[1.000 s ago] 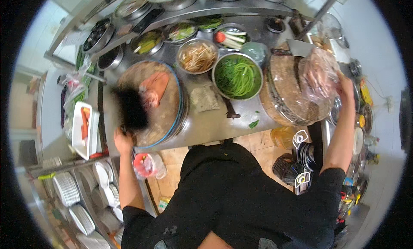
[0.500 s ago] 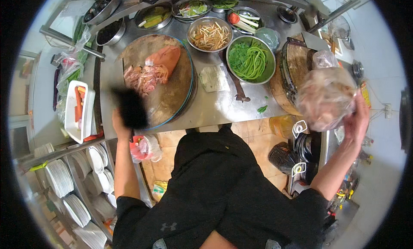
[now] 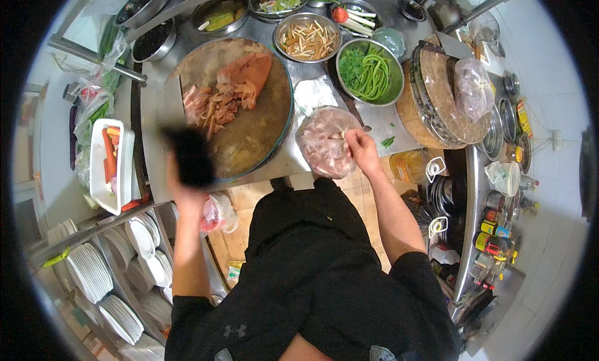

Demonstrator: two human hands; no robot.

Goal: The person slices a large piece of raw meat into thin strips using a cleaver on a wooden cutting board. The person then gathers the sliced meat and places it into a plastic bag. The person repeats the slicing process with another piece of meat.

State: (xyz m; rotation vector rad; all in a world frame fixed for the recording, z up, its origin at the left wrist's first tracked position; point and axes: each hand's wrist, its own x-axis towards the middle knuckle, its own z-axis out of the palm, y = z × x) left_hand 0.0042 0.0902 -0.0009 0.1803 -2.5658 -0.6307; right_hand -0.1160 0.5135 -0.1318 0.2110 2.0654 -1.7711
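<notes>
Illumination is bright and fairly even, falling mainly from above. Glare whitens patches of the grey stainless-steel counter (image 3: 382,119) and washes out part of the flat white packet (image 3: 314,94). Small highlights mark the rounded clear plastic bag of pink meat (image 3: 324,146). The black cloth garment (image 3: 306,267) loses detail, and the stack of round black containers (image 3: 442,196) sits in shadow. A soft-edged black patch (image 3: 189,156) obscures much of the bare left hand (image 3: 185,192), itself blurred. Fisheye distortion bends straight edges; the corners fall to black.
</notes>
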